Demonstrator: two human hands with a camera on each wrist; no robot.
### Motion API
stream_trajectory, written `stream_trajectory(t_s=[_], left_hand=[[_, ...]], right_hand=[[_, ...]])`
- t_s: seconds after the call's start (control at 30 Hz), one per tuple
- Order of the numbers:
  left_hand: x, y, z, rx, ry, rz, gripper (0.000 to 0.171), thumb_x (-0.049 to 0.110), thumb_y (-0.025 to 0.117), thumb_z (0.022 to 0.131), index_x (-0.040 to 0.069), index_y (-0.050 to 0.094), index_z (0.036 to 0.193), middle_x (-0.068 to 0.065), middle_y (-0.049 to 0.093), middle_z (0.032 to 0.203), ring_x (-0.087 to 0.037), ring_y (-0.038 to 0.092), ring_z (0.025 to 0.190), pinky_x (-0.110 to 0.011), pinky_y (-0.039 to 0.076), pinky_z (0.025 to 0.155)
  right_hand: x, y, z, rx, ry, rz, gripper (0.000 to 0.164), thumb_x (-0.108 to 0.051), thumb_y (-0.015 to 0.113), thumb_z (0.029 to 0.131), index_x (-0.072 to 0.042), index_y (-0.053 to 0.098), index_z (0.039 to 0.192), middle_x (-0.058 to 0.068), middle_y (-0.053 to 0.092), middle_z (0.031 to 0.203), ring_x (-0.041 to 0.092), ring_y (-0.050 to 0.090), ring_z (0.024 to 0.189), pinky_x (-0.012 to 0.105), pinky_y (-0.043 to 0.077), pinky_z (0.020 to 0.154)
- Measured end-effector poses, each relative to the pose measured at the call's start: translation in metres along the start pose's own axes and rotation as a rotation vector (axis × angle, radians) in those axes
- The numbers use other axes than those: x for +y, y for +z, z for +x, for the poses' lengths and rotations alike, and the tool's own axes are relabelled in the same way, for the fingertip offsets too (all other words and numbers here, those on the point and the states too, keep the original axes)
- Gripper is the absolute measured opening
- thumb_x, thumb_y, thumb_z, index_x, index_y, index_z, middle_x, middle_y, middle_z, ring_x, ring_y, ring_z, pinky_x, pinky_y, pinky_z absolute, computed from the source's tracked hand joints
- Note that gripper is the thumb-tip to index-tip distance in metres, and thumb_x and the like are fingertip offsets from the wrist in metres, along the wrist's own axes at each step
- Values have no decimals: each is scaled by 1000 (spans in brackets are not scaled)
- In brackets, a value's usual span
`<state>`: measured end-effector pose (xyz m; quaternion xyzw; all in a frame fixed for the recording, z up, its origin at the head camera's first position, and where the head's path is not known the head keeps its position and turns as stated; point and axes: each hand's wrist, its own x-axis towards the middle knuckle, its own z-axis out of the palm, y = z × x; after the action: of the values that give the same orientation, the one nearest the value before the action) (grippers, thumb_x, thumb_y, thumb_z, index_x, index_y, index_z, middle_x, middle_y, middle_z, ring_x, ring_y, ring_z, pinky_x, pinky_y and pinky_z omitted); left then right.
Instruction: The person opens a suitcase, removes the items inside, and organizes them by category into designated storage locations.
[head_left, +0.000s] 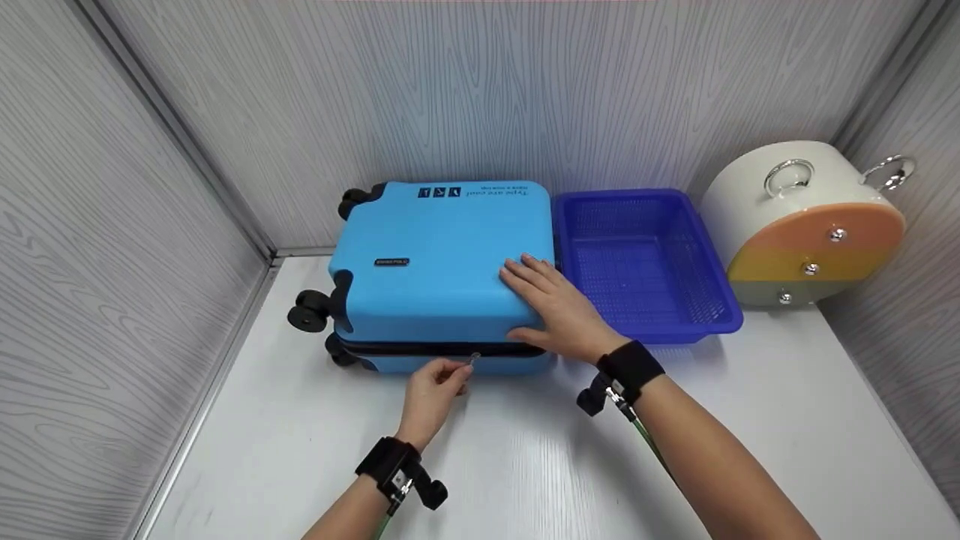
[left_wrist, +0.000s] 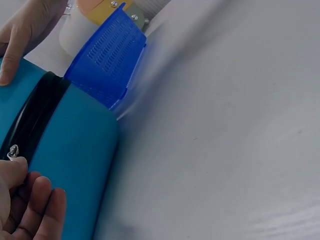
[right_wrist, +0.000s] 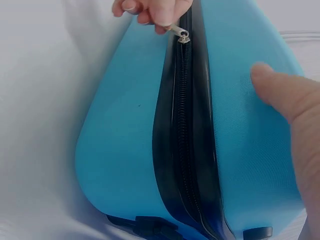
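Observation:
A light blue hard-shell suitcase (head_left: 450, 232) lies flat on the table, its black wheels (head_left: 307, 311) pointing left. Along its front side runs a black zipper band (head_left: 420, 349). My left hand (head_left: 435, 394) pinches the metal zipper pull (right_wrist: 179, 32) between thumb and forefinger, near the right part of that band. In the right wrist view the zipper teeth (right_wrist: 183, 115) past the slider look closed together. My right hand (head_left: 559, 311) rests with extended fingers on the suitcase's top at the front right corner, its thumb (right_wrist: 280, 90) on the shell just above the zipper band.
A blue perforated plastic basket (head_left: 724, 307) stands right beside the suitcase. Further right is a rounded white container (head_left: 750, 180) with a striped orange, yellow and green front, small knobs and metal ring handles. Grey wood-grain panels (head_left: 480, 90) border the white table (head_left: 510, 465).

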<state>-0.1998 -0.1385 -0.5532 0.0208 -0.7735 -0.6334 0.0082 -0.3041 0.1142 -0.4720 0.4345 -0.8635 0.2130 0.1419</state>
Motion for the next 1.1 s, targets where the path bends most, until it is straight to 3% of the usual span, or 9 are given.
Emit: stream_trajectory(t_s=[0.33,0.57,0.8,1.1], left_hand=[[3,-12,0,18,-8,81,22,32,73,97,12,75,106,-19,71,105,-35,70,96,-53,56,86],[3,-23,1,54,7,166,22,34,72,98,13,76,106,-14,73,102,-22,70,90,-37,57,76],[-1,-38,1,74,-1,180,19,31,72,98,14,76,105,-10,73,102,-20,70,91,-39,58,81],[-4,-60,2,143,12,228,16,26,72,98,11,76,104,-9,72,96,-19,69,87,-32,56,76]], right_hand=[[-2,2,1,2,12,4,87,-44,74,94,-15,30,163,6,26,168,26,13,156,43,9,125],[0,2,0,4,19,-2,87,-44,75,94,-15,30,163,6,26,168,27,13,156,43,8,125],[-1,2,0,18,-3,5,87,-42,76,93,-13,31,162,8,27,167,29,15,156,45,9,125],[-1,2,-1,3,7,7,87,-42,74,95,-14,29,163,7,25,168,28,12,156,43,5,125]])
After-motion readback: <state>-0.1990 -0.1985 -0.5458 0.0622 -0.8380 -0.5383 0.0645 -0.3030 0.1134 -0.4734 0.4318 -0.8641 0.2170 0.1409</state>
